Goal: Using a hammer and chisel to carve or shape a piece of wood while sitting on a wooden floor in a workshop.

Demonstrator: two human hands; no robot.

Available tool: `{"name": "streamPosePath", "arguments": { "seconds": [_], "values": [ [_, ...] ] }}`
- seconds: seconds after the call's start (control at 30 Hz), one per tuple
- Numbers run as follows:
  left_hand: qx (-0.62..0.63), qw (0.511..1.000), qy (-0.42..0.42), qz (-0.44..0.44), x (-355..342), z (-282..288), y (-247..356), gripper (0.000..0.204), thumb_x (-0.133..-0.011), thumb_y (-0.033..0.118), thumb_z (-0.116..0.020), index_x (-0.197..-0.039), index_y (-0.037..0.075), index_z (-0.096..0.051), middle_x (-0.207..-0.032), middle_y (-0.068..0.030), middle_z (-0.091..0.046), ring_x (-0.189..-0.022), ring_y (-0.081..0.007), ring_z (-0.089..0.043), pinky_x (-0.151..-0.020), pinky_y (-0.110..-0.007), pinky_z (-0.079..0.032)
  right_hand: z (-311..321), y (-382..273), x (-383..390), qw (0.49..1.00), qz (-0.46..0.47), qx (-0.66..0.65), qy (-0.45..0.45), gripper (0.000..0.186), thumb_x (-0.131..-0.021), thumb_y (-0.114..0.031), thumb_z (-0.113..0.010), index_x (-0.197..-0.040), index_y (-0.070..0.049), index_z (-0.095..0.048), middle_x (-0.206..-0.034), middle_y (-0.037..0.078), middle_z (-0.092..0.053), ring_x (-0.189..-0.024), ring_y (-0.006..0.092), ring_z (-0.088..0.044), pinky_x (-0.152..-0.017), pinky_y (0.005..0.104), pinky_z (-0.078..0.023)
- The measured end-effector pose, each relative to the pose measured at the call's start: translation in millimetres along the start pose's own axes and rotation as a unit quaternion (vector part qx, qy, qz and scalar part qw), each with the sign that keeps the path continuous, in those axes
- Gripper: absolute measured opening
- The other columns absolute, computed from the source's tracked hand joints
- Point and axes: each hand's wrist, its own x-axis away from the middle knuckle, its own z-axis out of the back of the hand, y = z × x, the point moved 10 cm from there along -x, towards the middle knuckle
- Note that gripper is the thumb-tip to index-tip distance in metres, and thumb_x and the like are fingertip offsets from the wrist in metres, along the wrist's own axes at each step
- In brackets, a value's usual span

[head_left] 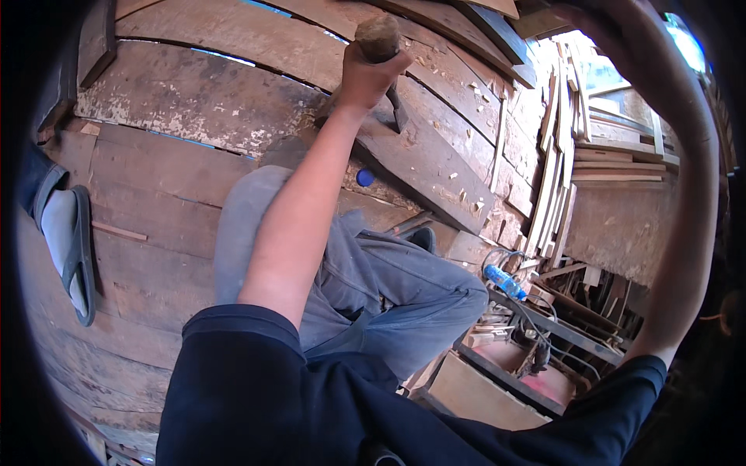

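Observation:
My left hand point(369, 81) grips the thick wooden handle point(378, 37) of a chisel-like tool, whose dark blade point(395, 113) points down onto a long plank point(420, 167) with a cut spot and pale chips on it. My right hand point(590, 19) is raised at the top right edge, cut off by the frame; its fingers look curled, but what they hold I cannot make out. A blue cap point(365, 177) lies just below the plank's left side, near my bent leg in grey trousers.
Plank flooring point(155, 194) surrounds me. Another person's foot point(66, 248) in a slipper is at left. Stacked wooden strips point(556, 155) stand at right, beside a blue-labelled bottle point(505, 281), hoses and a cluttered metal frame point(536, 349). More boards lie along the top.

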Motion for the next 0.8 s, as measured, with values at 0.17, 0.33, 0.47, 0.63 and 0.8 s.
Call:
{"name": "streamPosePath", "arguments": {
  "seconds": [0.17, 0.33, 0.47, 0.63, 0.8],
  "values": [
    [-0.022, 1.0, -0.004, 0.014, 0.5, -1.5, -2.7, 0.008, -0.081, 0.004, -0.068, -0.079, 0.007, -0.062, -0.068, 0.0, -0.063, -0.063, -0.01, -0.06, -0.063, -0.026, -0.047, -14.8, 11.8, 19.8, 0.996, -0.063, 0.017, -0.057, 0.047, -0.096, -0.024, -0.063, -0.142, -0.026, -0.057, -0.085, 0.006, -0.075, -0.049, 0.0129, -0.054, -0.048, 0.0291, -0.045],
    [0.003, 1.0, -0.004, 0.025, 3.7, -7.9, -3.7, 0.008, -0.081, 0.003, -0.068, -0.079, 0.007, -0.061, -0.07, -0.0011, -0.063, -0.064, -0.0109, -0.06, -0.064, -0.027, -0.048, -30.1, 39.5, 42.6, 0.999, -0.048, -0.003, 0.005, 0.047, -0.095, -0.022, -0.065, -0.141, -0.024, -0.058, -0.085, 0.009, -0.075, -0.052, 0.0154, -0.059, -0.051, 0.0299, -0.048],
    [-0.014, 1.0, -0.01, 0.013, 4.0, -10.9, -0.4, 0.009, -0.083, 0.002, -0.067, -0.079, 0.006, -0.06, -0.071, -0.0014, -0.063, -0.066, -0.0109, -0.06, -0.066, -0.027, -0.048, -57.2, 52.4, 64.7, 0.987, 0.094, -0.111, 0.072, 0.036, -0.1, -0.018, -0.06, -0.135, -0.01, -0.061, -0.089, 0.012, -0.074, -0.065, 0.0175, -0.069, -0.056, 0.0279, -0.055],
    [-0.008, 1.0, 0.003, -0.021, 2.9, -12.9, 8.7, 0.01, -0.08, 0.007, -0.071, -0.074, 0.006, -0.063, -0.067, 0.0021, -0.063, -0.061, -0.0075, -0.06, -0.059, -0.025, -0.047, -184.2, 80.9, 176.5, 0.93, -0.199, -0.297, 0.082, 0.045, -0.098, -0.023, -0.064, -0.143, -0.025, -0.056, -0.092, 0.011, -0.075, -0.064, 0.013, -0.065, -0.058, 0.0321, -0.053],
    [-0.006, 0.999, -0.008, -0.031, 5.9, -24.9, 11.9, 0.009, -0.082, 0.005, -0.07, -0.078, 0.006, -0.062, -0.069, 0.0005, -0.063, -0.062, -0.0098, -0.06, -0.06, -0.026, -0.048, -355.5, -10.9, 280.0, 0.627, -0.477, -0.605, 0.116, 0.046, -0.103, -0.025, -0.058, -0.141, -0.001, -0.051, -0.073, 0.009, -0.061, -0.054, 0.0126, -0.057, -0.049, 0.0274, -0.044]
  ]
}}
